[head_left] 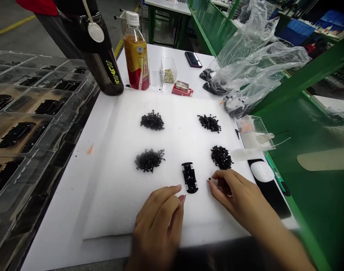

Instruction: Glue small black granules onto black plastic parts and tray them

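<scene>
Black on the white mat (pixel 118 201), an oblong part (pixel 190 178) lies at one o'clock from the left hand (pixel 158 224), whose fingers (pixel 168 192) are slightly parted. From afar I see the right hand (pixel 234 190) pinching a tiny chip (pixel 209 179).

Tiny black piece (pixel 209 179), details unclear

Head cam faces fwd/down, table (pixel 66 210) prob. near.

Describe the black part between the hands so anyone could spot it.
On the white mat lie four heaps of tiny black pieces. Nearer the person, between the left hand and right hand, lies the black part: a single, larger, elongated piece, not a heap.
</scene>
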{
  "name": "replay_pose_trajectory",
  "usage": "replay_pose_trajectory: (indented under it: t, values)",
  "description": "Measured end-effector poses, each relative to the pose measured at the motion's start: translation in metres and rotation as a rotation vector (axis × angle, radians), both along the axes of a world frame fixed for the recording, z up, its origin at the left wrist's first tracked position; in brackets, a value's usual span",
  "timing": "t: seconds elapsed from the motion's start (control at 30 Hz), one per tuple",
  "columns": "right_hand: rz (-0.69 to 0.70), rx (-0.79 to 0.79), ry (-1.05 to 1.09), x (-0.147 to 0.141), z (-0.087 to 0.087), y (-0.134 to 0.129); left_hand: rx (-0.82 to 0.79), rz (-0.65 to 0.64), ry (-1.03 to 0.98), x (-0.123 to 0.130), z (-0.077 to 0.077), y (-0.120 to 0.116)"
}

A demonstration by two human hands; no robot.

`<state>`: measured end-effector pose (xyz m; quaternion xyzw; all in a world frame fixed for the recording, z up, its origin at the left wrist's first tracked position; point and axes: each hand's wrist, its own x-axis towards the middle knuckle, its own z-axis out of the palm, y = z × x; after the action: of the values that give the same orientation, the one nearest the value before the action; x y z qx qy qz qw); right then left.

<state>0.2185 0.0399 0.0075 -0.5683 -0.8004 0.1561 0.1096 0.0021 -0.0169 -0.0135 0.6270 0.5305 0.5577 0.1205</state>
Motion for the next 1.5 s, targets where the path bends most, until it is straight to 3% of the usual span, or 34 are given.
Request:
replay_pose_trajectory:
  t: [0.27,0.53,0.67,0.77,0.87,0.97,1.13,1.5]
  values:
    - [0.167,-0.129,0.123,0.005,0.024,0.024,0.010,0.001,0.032,0.000,-0.003,-0.001]
    - [0.399,0.002,-0.125,0.008,0.023,0.031,-0.114,-0.026,0.139,0.001,-0.003,0.003]
    - [0.415,-0.039,0.103,-0.006,0.023,0.016,-0.182,-0.035,0.283,0.003,-0.002,0.005]
    - [0.426,0.055,0.202,-0.024,0.014,0.001,-0.224,-0.075,0.371,-0.001,0.001,0.007]
    - [0.420,0.186,0.164,-0.036,0.002,-0.010,-0.272,-0.159,0.410,-0.007,0.005,0.012]
    - [0.407,0.181,0.144,-0.038,-0.002,-0.015,-0.291,-0.206,0.391,-0.012,0.006,0.016]
    - [0.439,0.276,0.033,-0.036,0.001,-0.019,-0.269,-0.187,0.327,-0.011,0.002,0.020]
    - [0.494,0.334,-0.053,-0.038,-0.003,-0.012,-0.286,-0.180,0.332,-0.010,0.001,0.015]
